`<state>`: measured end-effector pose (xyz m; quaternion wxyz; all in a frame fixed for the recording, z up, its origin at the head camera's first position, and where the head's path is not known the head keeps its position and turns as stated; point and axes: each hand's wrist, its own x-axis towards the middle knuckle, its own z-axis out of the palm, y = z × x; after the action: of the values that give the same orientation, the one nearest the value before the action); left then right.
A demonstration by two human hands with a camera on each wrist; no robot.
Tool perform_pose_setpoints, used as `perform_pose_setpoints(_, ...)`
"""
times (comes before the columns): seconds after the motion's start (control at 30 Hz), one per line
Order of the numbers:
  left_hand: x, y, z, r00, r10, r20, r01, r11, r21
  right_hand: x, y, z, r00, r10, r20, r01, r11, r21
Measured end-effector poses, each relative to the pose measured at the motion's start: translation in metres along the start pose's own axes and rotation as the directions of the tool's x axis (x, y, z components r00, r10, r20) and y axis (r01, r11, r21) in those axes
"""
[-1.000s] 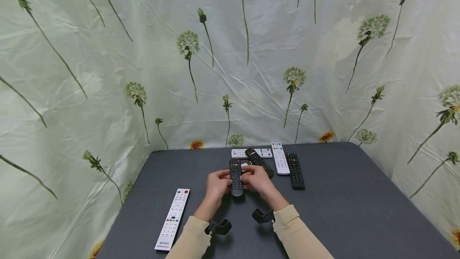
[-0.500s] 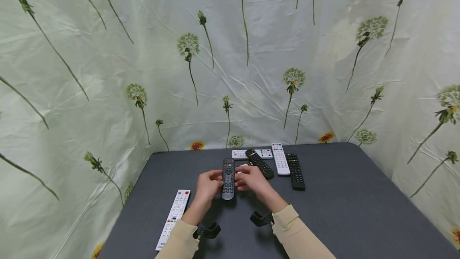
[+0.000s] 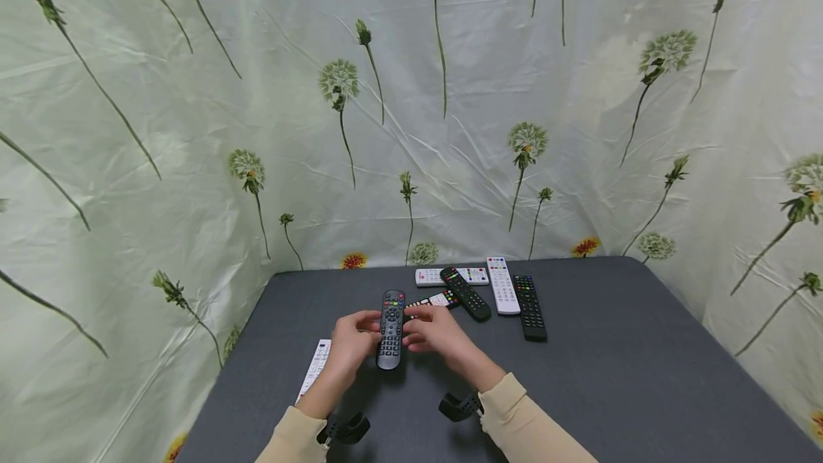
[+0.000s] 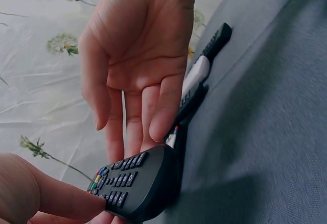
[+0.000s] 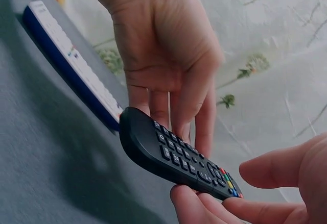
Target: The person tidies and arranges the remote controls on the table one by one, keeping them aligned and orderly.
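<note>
Head view: the left hand (image 3: 351, 343) pinches the dark remote (image 3: 390, 331) by its left edge, just above the bench (image 3: 611, 384), while the right hand (image 3: 442, 338) has its fingers loosely extended at the opposite edge, thumb clear. With so one-sided a hold, the remote could twist or drop if the left thumb slackened. Its near end is bare and rounded; pale-marked keys fill the middle, coloured buttons crossing toward the far end. Beyond lie a black remote (image 3: 466, 296) and a white remote (image 3: 503, 287), near each other.
</note>
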<state>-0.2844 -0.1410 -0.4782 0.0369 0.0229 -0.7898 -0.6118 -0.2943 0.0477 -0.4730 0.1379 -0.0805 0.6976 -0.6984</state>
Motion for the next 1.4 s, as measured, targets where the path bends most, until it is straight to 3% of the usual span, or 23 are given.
perform_pose_setpoints(0.37,-0.016,-0.004,-0.026,0.999,-0.041,-0.017,0.042,0.995,0.089,-0.008,0.005,0.027,0.998,-0.024,0.055,0.021,0.998,0.059)
perform_pose_setpoints(0.9,-0.037,-0.01,-0.055,0.997,-0.081,-0.011,0.082,0.982,0.169,-0.019,0.015,0.058,0.992,0.051,0.115,-0.063,0.992,0.106)
perform_pose_setpoints(1.23,-0.044,-0.015,-0.06,0.999,-0.037,-0.01,0.039,0.936,0.35,-0.025,0.026,0.071,0.989,0.095,0.113,-0.108,0.987,0.117)
perform_pose_setpoints(1.4,-0.046,-0.016,-0.062,1.0,-0.009,-0.002,0.008,0.888,0.459,-0.026,0.032,0.074,0.987,0.114,0.114,-0.129,0.983,0.131)
